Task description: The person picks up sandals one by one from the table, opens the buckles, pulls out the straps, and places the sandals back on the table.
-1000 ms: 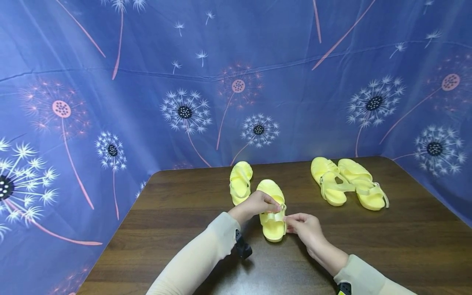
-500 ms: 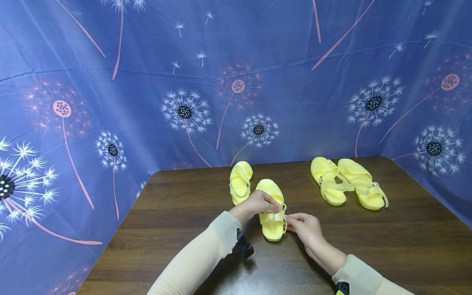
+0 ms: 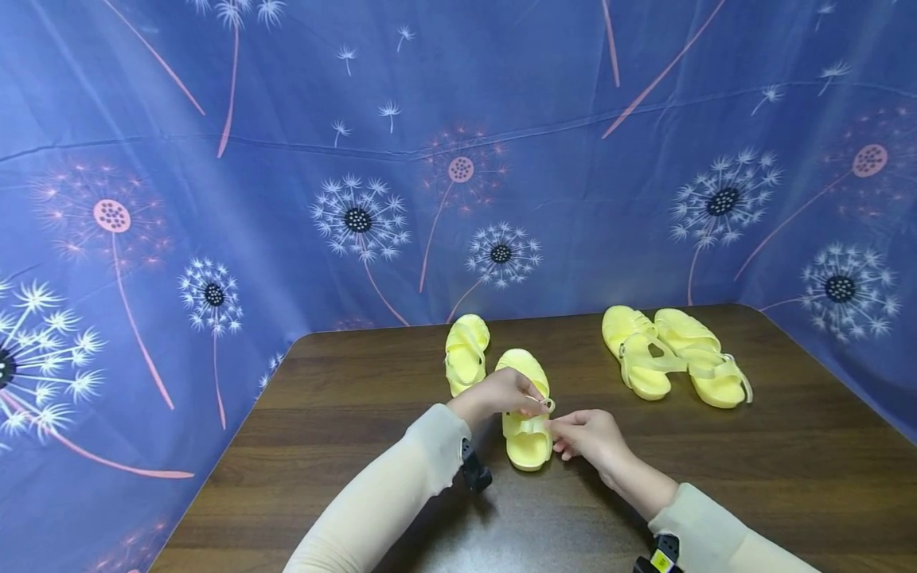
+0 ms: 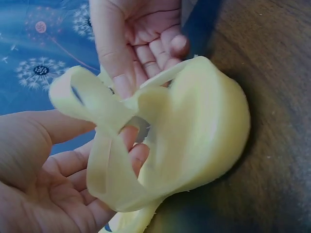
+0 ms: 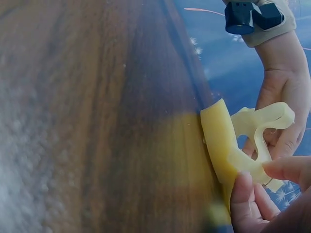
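A yellow sandal (image 3: 528,452) lies on the table with its heel toward me. My left hand (image 3: 504,393) reaches over it and pinches its strap (image 4: 109,114), the fingers passing under the strap in the left wrist view. At the sandal's right side, my right hand (image 3: 593,439) pinches the strap near the buckle. In the right wrist view, the thumb and fingertips (image 5: 243,187) of that hand close on the strap beside the sandal's side wall. The buckle is mostly hidden by fingers. A second yellow sandal (image 3: 466,356) lies just behind to the left, partly covered by my left hand.
Two more yellow sandals, one (image 3: 636,354) beside the other (image 3: 705,362), lie at the back right of the brown wooden table (image 3: 344,446). A blue curtain (image 3: 430,95) with dandelion prints hangs behind the table and at its sides.
The strap loop that hung below my right fingers no longer shows there. My right fingers have curled in and shifted slightly. The left hand stays nearly in place on the strap.
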A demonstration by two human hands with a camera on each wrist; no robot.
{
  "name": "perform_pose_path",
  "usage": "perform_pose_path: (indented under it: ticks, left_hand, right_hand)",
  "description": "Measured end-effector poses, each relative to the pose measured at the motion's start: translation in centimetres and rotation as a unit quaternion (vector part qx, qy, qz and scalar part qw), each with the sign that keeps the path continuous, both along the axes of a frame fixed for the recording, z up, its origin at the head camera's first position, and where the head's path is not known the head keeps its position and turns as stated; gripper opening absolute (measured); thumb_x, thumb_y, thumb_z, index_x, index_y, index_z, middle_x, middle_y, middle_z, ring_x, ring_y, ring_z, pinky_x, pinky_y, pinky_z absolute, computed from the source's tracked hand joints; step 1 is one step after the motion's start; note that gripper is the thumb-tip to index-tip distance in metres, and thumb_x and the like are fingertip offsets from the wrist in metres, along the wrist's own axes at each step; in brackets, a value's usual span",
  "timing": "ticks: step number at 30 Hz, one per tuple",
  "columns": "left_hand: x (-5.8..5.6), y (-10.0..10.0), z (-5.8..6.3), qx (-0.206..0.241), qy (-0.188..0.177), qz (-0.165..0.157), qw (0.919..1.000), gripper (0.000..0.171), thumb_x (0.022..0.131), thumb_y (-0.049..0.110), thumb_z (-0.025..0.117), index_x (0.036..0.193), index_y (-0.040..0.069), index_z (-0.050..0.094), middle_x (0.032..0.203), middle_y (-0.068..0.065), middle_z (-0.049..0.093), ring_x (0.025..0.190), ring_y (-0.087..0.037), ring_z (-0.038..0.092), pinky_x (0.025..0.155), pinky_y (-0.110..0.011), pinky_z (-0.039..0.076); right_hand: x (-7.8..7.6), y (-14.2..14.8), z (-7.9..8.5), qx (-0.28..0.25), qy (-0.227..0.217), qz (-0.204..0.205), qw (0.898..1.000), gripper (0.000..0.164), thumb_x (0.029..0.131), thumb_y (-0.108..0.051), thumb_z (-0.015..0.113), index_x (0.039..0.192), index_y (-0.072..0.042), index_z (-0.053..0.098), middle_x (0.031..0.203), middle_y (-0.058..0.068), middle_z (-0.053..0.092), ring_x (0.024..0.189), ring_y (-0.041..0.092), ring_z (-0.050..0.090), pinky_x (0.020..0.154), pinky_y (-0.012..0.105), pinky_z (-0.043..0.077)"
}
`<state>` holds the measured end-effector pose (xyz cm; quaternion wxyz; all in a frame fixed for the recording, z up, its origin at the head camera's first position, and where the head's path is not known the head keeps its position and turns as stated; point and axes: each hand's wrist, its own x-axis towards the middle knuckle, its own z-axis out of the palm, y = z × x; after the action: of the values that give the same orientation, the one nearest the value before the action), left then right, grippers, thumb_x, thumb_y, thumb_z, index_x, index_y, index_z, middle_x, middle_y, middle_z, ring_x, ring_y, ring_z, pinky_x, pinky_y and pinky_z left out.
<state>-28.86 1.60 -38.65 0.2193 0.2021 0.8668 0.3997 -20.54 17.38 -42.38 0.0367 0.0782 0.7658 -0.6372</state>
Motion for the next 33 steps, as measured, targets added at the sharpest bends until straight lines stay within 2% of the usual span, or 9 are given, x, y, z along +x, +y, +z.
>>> perform_pose_path:
  ticks: [6, 15, 21, 28, 33]
  left_hand:
    - [0.0, -0.1, -0.3, 0.004, 0.025, 0.002, 0.9997, 0.019, 0.084, 0.025, 0.076, 0.086, 0.006, 0.076, 0.072, 0.002, 0.069, 0.068, -0.006, 0.059, 0.061, -0.021, 0.050]
    - [-0.1, -0.1, -0.9, 0.041, -0.007, 0.035, 0.9985, 0.017, 0.083, 0.020, 0.078, 0.088, 0.004, 0.077, 0.079, -0.001, 0.073, 0.070, -0.007, 0.061, 0.064, -0.020, 0.050]
    - [0.0, 0.0, -0.9, 0.030, 0.002, 0.045, 0.9985, 0.016, 0.083, 0.021, 0.078, 0.088, 0.005, 0.078, 0.078, -0.002, 0.074, 0.069, -0.006, 0.061, 0.062, -0.019, 0.049]
    - [0.4, 0.0, -0.7, 0.018, 0.004, 0.048, 0.9987, 0.015, 0.083, 0.022, 0.077, 0.084, 0.007, 0.078, 0.073, 0.002, 0.071, 0.067, -0.006, 0.058, 0.060, -0.019, 0.048]
    - [0.2, 0.1, -0.8, 0.018, 0.005, 0.049, 0.9986, 0.016, 0.083, 0.022, 0.077, 0.084, 0.006, 0.078, 0.073, 0.002, 0.070, 0.067, -0.006, 0.057, 0.059, -0.019, 0.047]
  right_hand:
    - [-0.1, -0.2, -0.1, -0.051, 0.002, -0.002, 0.999, 0.023, 0.089, -0.001, 0.063, 0.100, 0.019, 0.063, 0.070, 0.008, 0.069, 0.061, 0.013, 0.066, 0.060, 0.025, 0.058]
    - [-0.4, -0.1, 0.0, -0.113, -0.002, -0.023, 0.993, 0.027, 0.091, -0.001, 0.061, 0.105, 0.021, 0.061, 0.070, 0.003, 0.069, 0.061, 0.009, 0.066, 0.063, 0.022, 0.058]
    - [-0.6, -0.1, 0.2, -0.103, -0.011, -0.017, 0.994, 0.028, 0.090, -0.004, 0.064, 0.106, 0.019, 0.061, 0.069, 0.001, 0.069, 0.061, 0.009, 0.065, 0.063, 0.022, 0.058]
    - [0.2, 0.1, 0.0, -0.084, -0.031, 0.013, 0.996, 0.028, 0.089, -0.004, 0.064, 0.104, 0.020, 0.060, 0.070, 0.005, 0.069, 0.063, 0.012, 0.067, 0.064, 0.025, 0.059]
    - [0.4, -0.1, 0.1, -0.095, -0.028, 0.010, 0.995, 0.025, 0.089, -0.002, 0.064, 0.102, 0.020, 0.061, 0.070, 0.006, 0.070, 0.064, 0.012, 0.067, 0.065, 0.025, 0.059]
